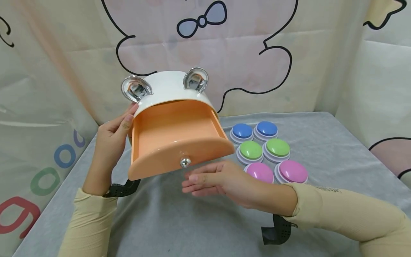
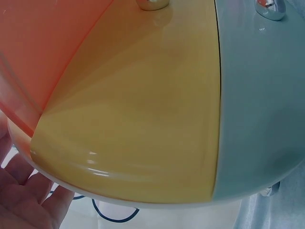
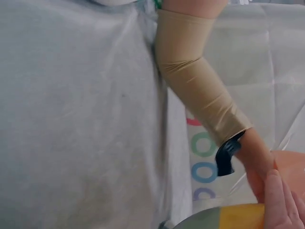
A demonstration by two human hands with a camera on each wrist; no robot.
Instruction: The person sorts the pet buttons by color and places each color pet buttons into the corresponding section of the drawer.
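Note:
A white drawer box [image 1: 171, 84] with silver ear-shaped pieces on top is tilted back above the table in the head view. Its orange drawer [image 1: 179, 153] is pulled out, showing a bare inside and a small silver knob [image 1: 185, 162] on the front. My left hand [image 1: 112, 137] grips the box's left side, thumb toward the front. Just below the knob, my right hand [image 1: 218, 180] holds its fingers straight with nothing in them. The left wrist view shows a yellow drawer front [image 2: 138, 109] and a grey-green one [image 2: 262, 95], both closed, beside the orange drawer.
Round push buttons in white bases stand in pairs on the grey cloth [image 1: 199, 228] to the right: blue [image 1: 242, 131], green [image 1: 277, 147] and pink [image 1: 293, 171]. My right forearm passes close in front of the pink pair. A printed curtain [image 1: 244, 67] hangs behind.

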